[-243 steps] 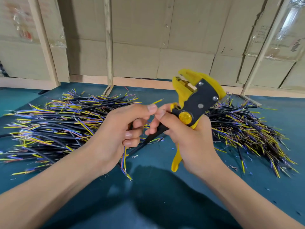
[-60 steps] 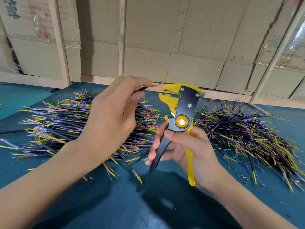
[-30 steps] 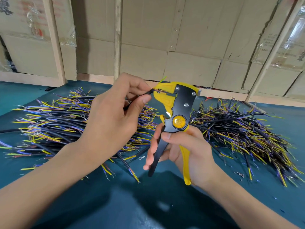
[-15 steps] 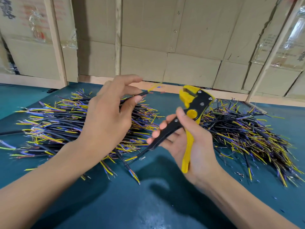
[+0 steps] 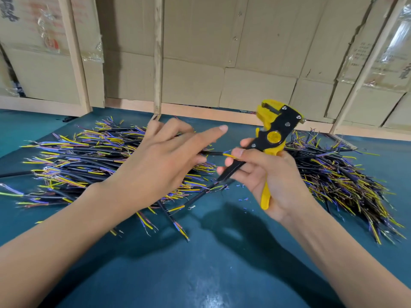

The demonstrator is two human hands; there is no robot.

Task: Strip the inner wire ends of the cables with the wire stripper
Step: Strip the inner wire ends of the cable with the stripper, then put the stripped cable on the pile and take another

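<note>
Dropped lower since half a second ago: left hand (image 5: 160, 161), now at frame centre-left with index finger stretched out toward the right and the other fingers loosely spread; earlier pinched around the cable up near the tool's head. Shifted too: wire stripper (image 5: 270, 141), head now raised toward upper right of centre, jaws parted and holding nothing.

Far left, upper corner: cardboard boxes (image 5: 44, 41) with faded red and black printing, too blurred to read. Below, left of centre: large heap of black cables (image 5: 77, 161) with yellow, blue and purple inner wires fanned out on the teal table (image 5: 200, 274).

Centre: single black cable (image 5: 213, 153) running out from behind the left hand, its yellow and blue wire ends touching the right thumb; whether the left hand grips it cannot be told. Just right of centre: right hand (image 5: 266, 174) curled round the stripper's black and yellow handles. Round yellow dial on the tool bearing marks, unreadable.

Right side: second heap of cables (image 5: 338, 181) behind the right hand. Upper right: more boxes (image 5: 364, 54) with small illegible print.
</note>
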